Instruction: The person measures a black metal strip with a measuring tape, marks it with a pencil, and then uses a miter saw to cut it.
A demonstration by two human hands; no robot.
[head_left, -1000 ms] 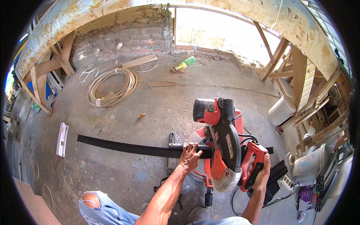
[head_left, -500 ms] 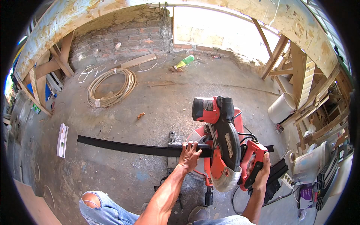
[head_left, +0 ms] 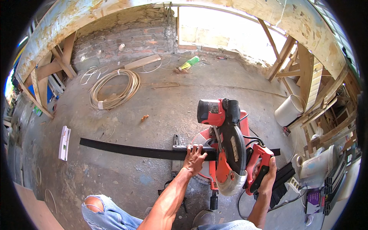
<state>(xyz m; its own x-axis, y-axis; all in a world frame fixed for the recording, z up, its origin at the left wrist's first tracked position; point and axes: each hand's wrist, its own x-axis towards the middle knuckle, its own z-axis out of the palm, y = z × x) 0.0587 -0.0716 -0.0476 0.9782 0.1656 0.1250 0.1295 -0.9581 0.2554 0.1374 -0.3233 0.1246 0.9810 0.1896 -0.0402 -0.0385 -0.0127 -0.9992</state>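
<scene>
A red and black miter saw [head_left: 234, 149] stands on the floor in front of me, its head lowered. My right hand [head_left: 268, 179] is wrapped round the saw's red handle [head_left: 258, 165]. Across the saw base lies a long black profile bar [head_left: 126, 149], its far end reaching out to the left and a short piece [head_left: 276, 151] showing right of the saw. My left hand [head_left: 194, 159] grips the bar against the saw's fence, just left of the blade guard, with the fingertips over its far edge. The cutting spot is hidden by the guard.
On the floor lie a white spirit level [head_left: 64, 143], a coiled hose [head_left: 131, 90], a wooden board [head_left: 142, 62] and a green bottle [head_left: 189, 63]. At right are a white bucket [head_left: 288, 110], a power strip [head_left: 294, 184], a purple box [head_left: 313, 201] and black bar offcuts [head_left: 282, 178].
</scene>
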